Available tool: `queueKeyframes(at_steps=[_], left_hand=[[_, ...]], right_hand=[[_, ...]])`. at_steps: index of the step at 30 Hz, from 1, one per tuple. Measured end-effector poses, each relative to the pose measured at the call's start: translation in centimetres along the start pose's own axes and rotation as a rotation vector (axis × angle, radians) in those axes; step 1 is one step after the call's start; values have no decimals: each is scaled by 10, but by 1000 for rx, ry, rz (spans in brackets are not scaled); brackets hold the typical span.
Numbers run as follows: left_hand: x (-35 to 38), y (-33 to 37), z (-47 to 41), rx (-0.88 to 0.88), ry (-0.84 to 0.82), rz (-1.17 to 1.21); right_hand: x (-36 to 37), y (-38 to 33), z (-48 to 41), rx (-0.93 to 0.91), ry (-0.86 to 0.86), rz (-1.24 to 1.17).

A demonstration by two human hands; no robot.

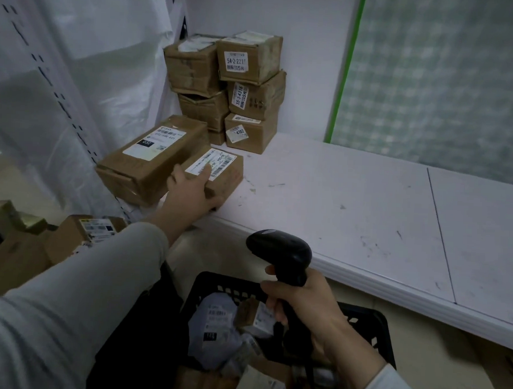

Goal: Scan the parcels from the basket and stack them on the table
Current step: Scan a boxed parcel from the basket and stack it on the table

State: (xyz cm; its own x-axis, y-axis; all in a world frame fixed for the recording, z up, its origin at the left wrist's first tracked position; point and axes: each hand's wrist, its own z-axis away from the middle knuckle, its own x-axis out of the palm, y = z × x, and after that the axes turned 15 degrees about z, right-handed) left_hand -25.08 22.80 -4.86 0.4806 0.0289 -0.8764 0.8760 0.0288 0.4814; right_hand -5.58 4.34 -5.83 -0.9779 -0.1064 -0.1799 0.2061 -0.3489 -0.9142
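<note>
Right hand [306, 302]: 5 o'clock, fingers curled round the black scanner [282, 254] handle, above the basket [370, 322].
Left hand [190, 194]: 10 o'clock, fingers and thumb grip the small parcel [223, 175] on the table [352, 198] edge.
Long box [151, 157]: touching that parcel's left side.
Stacked boxes [248, 91]: 12 o'clock, table corner.
Basket contents: grey mailer [214, 319], small box [256, 315].

brown cardboard parcels [224, 90] with white labels printed in black – white tabletop [366, 199] with dark scuffs – black scanner [282, 254], black basket [370, 320], pale grey sleeve [69, 289], green-edged, faintly checked panel [445, 79].
</note>
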Motion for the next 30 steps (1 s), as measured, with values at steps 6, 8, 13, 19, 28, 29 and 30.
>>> queueKeyframes(at_steps=[6, 8, 13, 19, 28, 29, 30], left_hand=[[7, 23, -48, -61, -21, -5], [6, 27, -57, -85, 0, 55], [-8, 30, -48, 23, 273, 331], [-64, 35, -50, 283, 655, 453], [-144, 81, -127, 218, 765, 528], [-150, 86, -137, 205, 755, 525], [-155, 90, -148, 193, 743, 519]], right_hand=[[-7, 0, -19, 21, -7, -25], [-9, 1, -26, 34, -7, -35], [-14, -3, -43, 74, -20, -17], [2, -39, -68, 6, -51, 62], [16, -114, -101, -88, -143, 94], [15, -121, -107, -96, -143, 103], [14, -125, -113, -99, -140, 111]])
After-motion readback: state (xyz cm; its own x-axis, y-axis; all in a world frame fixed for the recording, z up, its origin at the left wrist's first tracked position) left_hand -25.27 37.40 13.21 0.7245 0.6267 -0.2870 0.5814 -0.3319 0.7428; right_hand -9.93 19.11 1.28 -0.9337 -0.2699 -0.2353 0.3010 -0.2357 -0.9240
